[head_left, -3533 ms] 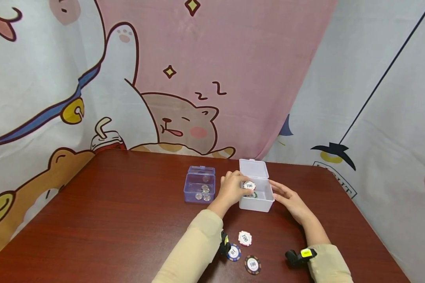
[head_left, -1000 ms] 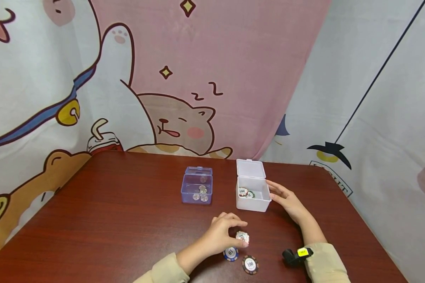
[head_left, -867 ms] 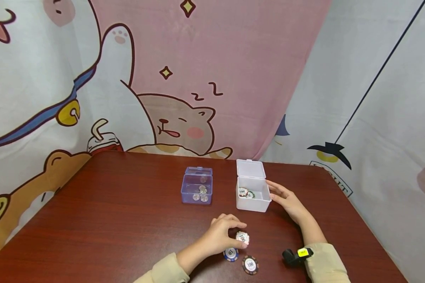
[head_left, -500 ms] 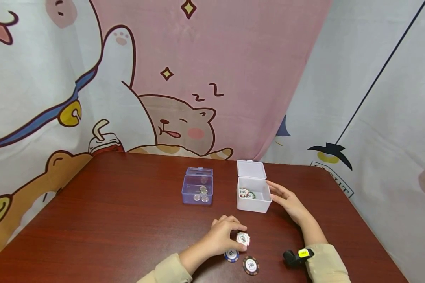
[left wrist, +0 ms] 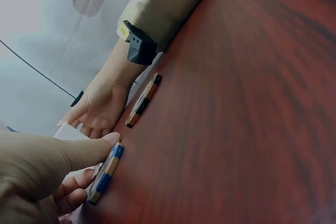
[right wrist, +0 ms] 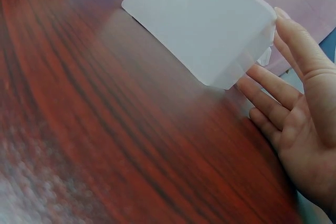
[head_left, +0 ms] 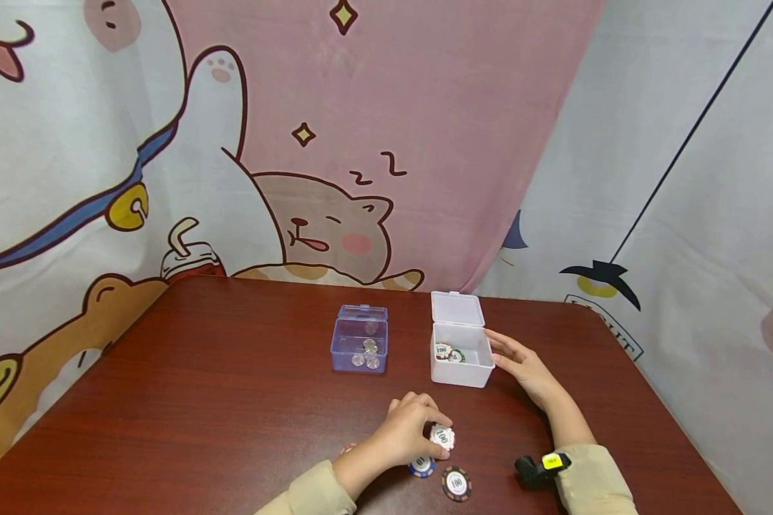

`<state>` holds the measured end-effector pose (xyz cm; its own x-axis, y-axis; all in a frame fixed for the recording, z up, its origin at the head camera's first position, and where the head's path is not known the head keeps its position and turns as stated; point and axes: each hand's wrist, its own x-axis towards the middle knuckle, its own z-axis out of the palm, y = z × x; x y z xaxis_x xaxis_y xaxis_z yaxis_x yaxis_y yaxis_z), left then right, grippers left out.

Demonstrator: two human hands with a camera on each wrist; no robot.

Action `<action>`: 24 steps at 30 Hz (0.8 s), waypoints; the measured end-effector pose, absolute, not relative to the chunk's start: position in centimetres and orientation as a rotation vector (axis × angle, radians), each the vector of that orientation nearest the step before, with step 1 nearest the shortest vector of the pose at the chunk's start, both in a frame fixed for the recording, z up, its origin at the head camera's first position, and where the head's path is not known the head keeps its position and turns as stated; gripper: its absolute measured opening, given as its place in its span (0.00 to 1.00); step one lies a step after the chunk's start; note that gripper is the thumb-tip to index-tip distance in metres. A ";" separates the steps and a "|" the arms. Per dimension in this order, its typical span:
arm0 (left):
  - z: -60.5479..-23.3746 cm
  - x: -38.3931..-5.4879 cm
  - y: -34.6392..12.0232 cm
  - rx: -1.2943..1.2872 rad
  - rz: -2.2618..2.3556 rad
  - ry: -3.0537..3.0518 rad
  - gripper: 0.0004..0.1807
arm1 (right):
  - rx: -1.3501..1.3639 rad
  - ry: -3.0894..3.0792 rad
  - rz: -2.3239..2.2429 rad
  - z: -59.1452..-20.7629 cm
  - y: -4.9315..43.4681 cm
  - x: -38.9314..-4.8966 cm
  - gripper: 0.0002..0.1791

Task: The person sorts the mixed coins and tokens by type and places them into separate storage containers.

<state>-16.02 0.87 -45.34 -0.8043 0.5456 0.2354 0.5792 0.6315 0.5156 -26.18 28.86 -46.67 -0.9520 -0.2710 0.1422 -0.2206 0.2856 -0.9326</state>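
Note:
A white poker chip marked 100 (head_left: 442,437) lies on the table between the thumb and index finger of my left hand (head_left: 407,433), which pinch it by its edges. Partly under that hand is a blue-edged chip (head_left: 421,466), and a black-and-orange chip (head_left: 457,484) lies just nearer. My right hand (head_left: 531,372) touches the right side of the open white box (head_left: 460,374); its fingers are fairly straight, with the thumb at a corner in the right wrist view. Inside the box are a white 100 chip (head_left: 443,351) and a green-edged chip (head_left: 457,355).
A clear blue-purple box (head_left: 341,363) with its lid up stands left of the white box, holding several clear round pieces (head_left: 370,348). A small reddish edge (head_left: 348,448) shows beside my left wrist. Behind the brown table (head_left: 232,400) hangs a printed cloth (head_left: 464,143).
My left hand came from inside the white box back to the white chip on the table, and its thumb and index finger have drawn closer around it. My right hand stays at the box.

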 end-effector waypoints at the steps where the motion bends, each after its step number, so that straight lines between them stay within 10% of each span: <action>1: -45.3 -16.0 0.9 -0.965 -0.913 -2.785 0.23 | -0.475 2.483 -1.792 -46.7 28.9 -26.2 0.29; 24: -44.8 -16.6 0.5 -1.058 -0.932 -2.646 0.22 | -0.479 2.502 -1.774 -46.8 29.0 -26.4 0.29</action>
